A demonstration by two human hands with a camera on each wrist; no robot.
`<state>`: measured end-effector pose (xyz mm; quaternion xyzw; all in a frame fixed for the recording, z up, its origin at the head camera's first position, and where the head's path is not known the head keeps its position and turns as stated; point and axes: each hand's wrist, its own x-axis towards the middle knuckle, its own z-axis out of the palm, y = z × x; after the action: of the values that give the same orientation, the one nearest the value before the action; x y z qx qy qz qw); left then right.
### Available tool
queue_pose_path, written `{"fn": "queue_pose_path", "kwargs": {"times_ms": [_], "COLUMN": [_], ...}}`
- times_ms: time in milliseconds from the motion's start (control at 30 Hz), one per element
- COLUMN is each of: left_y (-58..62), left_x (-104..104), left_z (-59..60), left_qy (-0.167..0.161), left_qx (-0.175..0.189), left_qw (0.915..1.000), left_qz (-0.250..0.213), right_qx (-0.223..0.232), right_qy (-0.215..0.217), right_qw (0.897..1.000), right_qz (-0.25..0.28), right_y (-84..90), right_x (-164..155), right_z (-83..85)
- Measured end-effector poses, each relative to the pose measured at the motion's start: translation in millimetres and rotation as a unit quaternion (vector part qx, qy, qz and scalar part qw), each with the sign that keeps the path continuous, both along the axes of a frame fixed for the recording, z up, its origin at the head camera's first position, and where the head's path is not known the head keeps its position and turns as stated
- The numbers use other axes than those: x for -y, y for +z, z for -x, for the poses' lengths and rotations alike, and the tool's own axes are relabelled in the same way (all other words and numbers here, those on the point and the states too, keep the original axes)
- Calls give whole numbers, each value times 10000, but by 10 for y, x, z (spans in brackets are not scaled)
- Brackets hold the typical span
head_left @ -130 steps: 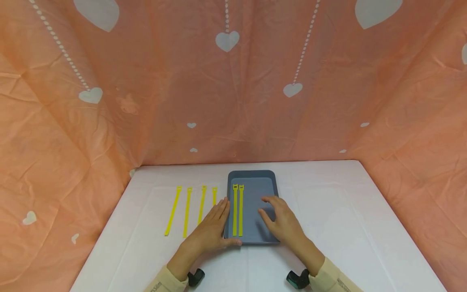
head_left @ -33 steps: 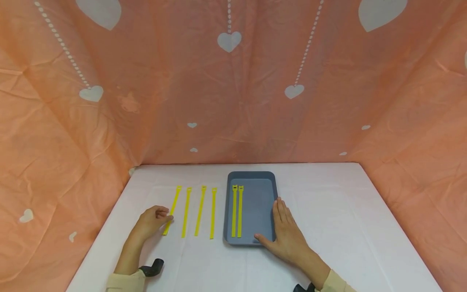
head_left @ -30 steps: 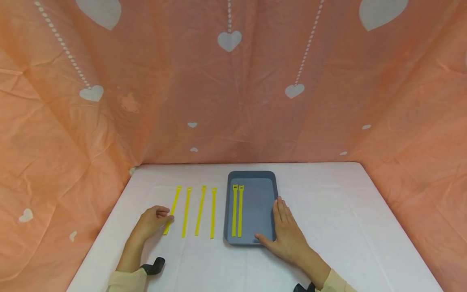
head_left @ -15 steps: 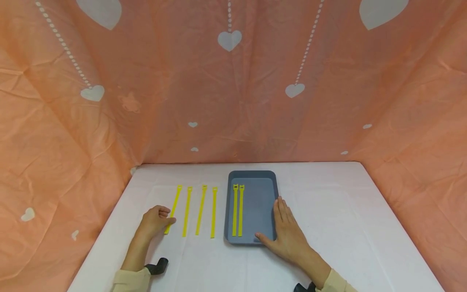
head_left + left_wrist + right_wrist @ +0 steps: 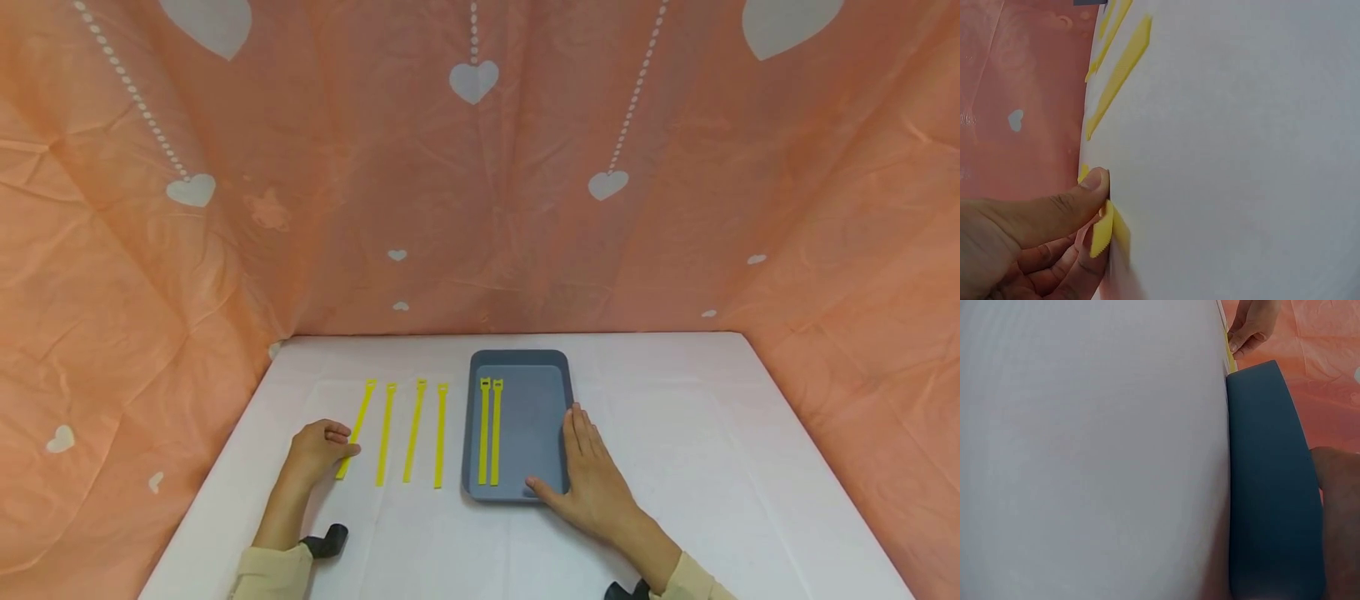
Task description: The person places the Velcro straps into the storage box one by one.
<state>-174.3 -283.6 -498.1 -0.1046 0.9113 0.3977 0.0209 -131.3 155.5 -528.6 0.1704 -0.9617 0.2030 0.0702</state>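
At the left of the table, my left hand (image 5: pixel 318 452) pinches the leftmost yellow hook-and-loop cable tie (image 5: pixel 365 402) between thumb and fingers. In the left wrist view, the tie's tail (image 5: pixel 1102 234) sticks out below the thumb, close over the white cloth. Three more yellow ties stand in a row to its right, among them the nearest one (image 5: pixel 386 433). A shallow blue-grey tray (image 5: pixel 534 417) holds two yellow ties (image 5: pixel 496 433) side by side near its left wall. My right hand (image 5: pixel 597 487) rests along the tray's right rim, fingers straight, thumb at the front corner.
White cloth (image 5: pixel 720 467) covers the table, reaching right of the tray and in front of it. An orange curtain (image 5: pixel 525 208) with white hearts encloses the back and both sides. Dark wrist-worn devices, such as the left one (image 5: pixel 327 542), sit at both cuffs.
Since the oldest frame, my left hand has gone from the tray's left rim to the leftmost tie, and my right hand from above the tray to its right rim. Lately both hands barely move.
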Motion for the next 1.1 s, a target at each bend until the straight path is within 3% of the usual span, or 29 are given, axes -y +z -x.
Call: {"fn": "queue_pose_path", "kwargs": {"times_ms": [533,1100], "left_y": [57,-16], "left_x": [-55,-51], "left_z": [-6,-37], "left_qy": [111,287], "left_qx": [-54,3], "left_qw": [9999,9994], "left_qz": [42,-198], "right_qx": [37,87], "right_qy": [-29,-40], "right_qw": [10000,9999], "right_qz": [35,32], "right_y": [-9,-6], "right_x": [-4,2], "right_z": [1,4]}}
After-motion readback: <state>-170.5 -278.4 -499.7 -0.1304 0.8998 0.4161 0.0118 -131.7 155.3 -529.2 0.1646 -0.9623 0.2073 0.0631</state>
